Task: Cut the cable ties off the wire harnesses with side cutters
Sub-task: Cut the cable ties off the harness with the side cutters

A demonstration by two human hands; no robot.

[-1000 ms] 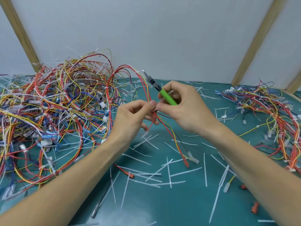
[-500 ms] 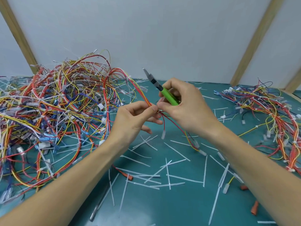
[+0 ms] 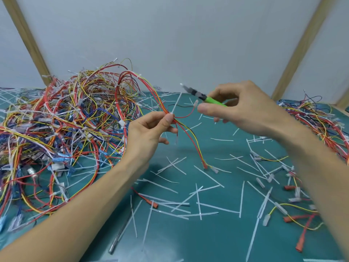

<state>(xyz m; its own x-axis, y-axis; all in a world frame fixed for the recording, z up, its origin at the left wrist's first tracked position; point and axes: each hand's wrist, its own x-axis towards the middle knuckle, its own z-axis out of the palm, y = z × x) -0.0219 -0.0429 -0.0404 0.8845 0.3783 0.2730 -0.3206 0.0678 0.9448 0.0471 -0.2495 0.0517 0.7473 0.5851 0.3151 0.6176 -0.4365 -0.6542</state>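
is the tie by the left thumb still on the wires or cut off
Still on: the cable tie wraps the wire harness at the left hand.

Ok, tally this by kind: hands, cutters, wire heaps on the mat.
Hands: 2, left hand pinching a harness, and right hand
Side cutters: 1, in the right hand
Wire heaps: 2, left heap and right heap
Total: 5

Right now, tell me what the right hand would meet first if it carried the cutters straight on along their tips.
The right hand holds the cutters pointing up-left. The line passes above the tie pinched by the left hand. Likely first: the red wire loops topping the pile, though depth is unclear.
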